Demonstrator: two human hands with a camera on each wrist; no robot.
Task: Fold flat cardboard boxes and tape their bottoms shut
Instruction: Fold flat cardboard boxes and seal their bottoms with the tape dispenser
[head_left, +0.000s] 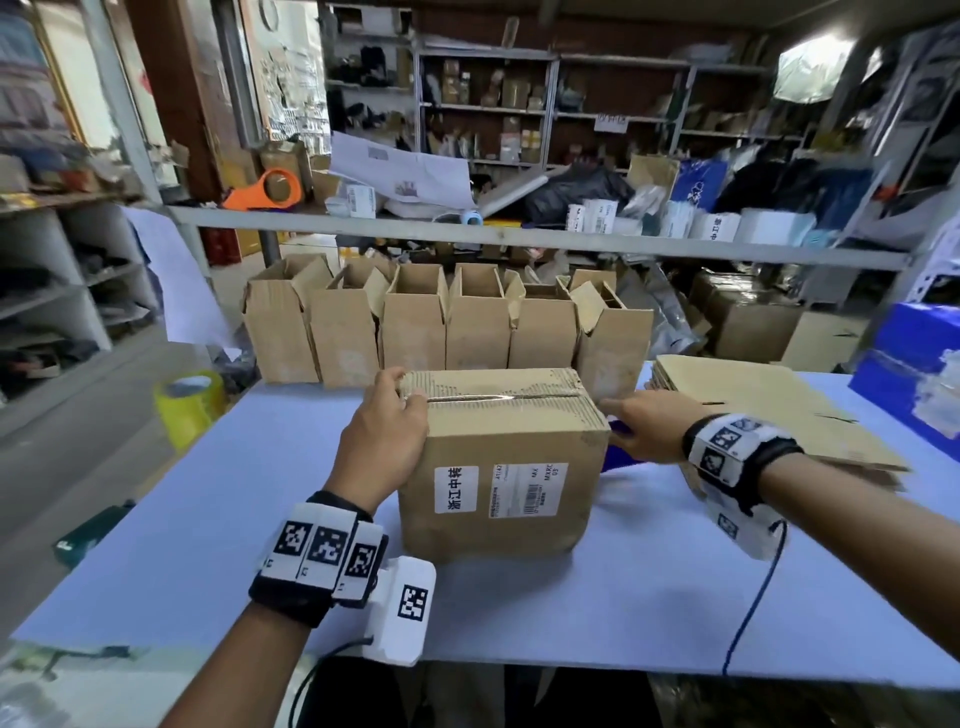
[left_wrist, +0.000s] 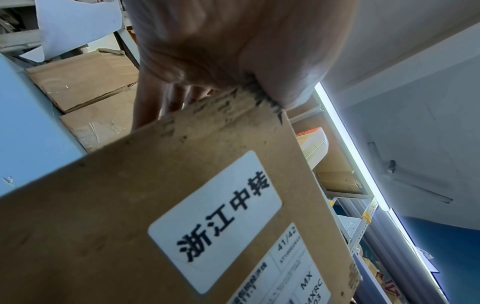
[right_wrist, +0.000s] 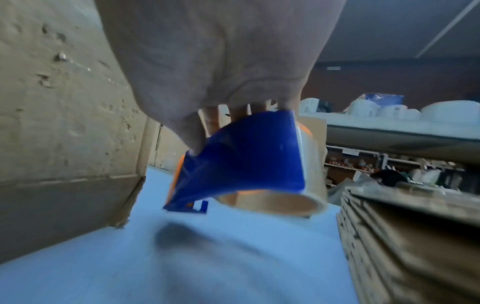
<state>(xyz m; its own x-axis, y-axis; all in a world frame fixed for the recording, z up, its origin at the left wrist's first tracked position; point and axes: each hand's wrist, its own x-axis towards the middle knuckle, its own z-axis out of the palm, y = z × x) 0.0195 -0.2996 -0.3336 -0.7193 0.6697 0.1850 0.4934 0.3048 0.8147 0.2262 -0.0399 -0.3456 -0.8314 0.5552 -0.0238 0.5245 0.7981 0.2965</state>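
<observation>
Box (head_left: 501, 462) is sitting mid-table (head_left: 208, 545), flaps up; your left hand (head_left: 382, 441) is curling over its left top edge, your right hand (head_left: 647, 423) gripping the tape dispenser (right_wrist: 241, 164) beside it. Flaps could be springing apart if you're easing off.

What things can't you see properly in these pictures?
- Head view: the tape dispenser is mostly hidden behind the box and the right hand.
- Right wrist view: motion blur smears the table and the flat cardboard stack.
- Left wrist view: the left hand has its fingertips hidden behind the box's top edge.
- Small print on the barcode label is too tiny to read.
</observation>
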